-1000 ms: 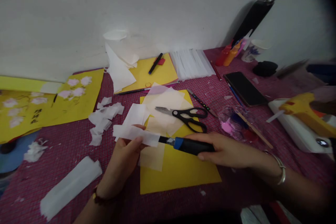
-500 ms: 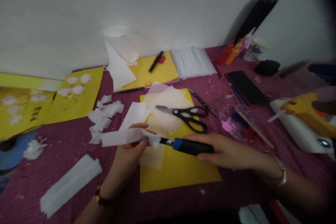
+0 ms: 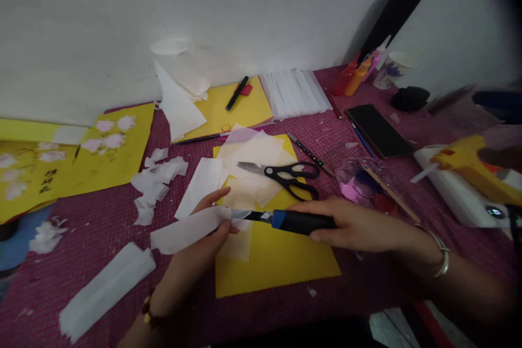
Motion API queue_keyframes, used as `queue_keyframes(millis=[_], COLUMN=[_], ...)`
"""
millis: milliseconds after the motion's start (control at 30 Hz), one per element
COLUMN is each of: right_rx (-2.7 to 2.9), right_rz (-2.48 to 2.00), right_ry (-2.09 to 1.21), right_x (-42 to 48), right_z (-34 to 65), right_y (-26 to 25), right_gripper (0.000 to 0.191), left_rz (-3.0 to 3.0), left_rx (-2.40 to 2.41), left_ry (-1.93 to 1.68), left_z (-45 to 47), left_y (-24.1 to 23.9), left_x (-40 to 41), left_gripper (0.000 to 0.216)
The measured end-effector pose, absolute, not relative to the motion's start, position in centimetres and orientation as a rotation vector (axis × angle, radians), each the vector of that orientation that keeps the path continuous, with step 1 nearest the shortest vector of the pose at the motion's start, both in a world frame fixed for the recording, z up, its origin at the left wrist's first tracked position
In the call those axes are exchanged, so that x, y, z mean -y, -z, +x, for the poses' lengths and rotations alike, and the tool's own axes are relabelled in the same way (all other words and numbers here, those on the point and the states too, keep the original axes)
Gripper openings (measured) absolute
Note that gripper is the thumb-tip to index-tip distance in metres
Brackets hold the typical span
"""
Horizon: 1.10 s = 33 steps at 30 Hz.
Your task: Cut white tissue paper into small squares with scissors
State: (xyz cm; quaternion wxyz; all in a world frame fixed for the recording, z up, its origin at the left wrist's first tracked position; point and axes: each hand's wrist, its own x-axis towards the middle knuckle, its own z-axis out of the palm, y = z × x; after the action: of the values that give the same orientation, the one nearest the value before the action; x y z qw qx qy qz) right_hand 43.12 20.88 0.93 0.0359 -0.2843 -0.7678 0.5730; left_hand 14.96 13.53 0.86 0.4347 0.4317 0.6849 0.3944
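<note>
The right hand (image 3: 359,227) gripped a blue-and-black craft knife (image 3: 296,221), its tip at a white tissue strip (image 3: 190,228) pinched in the left hand (image 3: 210,231) (thin, limp, sagging leftward). Both hovered over a yellow sheet (image 3: 277,263); black scissors (image 3: 285,176) lay just behind, with bare red cloth (image 3: 93,228) to the left.

Dark brush characters stand on the yellow sheet (image 3: 44,187), too blurred to read.

Head view, down over table (image 3: 367,293)
</note>
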Motion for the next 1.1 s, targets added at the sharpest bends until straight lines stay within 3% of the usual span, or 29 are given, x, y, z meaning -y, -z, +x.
queue_keyframes(millis=[500, 800, 1100], right_rx=[2.333, 2.420, 2.645], right_rz=[-0.848, -0.856, -0.925], right_ry=[-1.804, -1.716, -1.379], right_x=[-21.1, -21.1, -20.8], right_z=[43.6, 43.6, 43.5], right_y=[-1.0, -1.0, -1.0], right_gripper=[0.047, 0.049, 0.033], left_rz=[0.896, 0.923, 0.741], left_rx=[-1.408, -1.540, -1.525], left_ry=[-0.988, -1.006, -1.270], left_z=[14.0, 14.4, 13.1], left_y=[0.5, 0.7, -0.4], left_x=[-13.1, -13.3, -14.0], left_gripper=[0.045, 0.041, 0.079])
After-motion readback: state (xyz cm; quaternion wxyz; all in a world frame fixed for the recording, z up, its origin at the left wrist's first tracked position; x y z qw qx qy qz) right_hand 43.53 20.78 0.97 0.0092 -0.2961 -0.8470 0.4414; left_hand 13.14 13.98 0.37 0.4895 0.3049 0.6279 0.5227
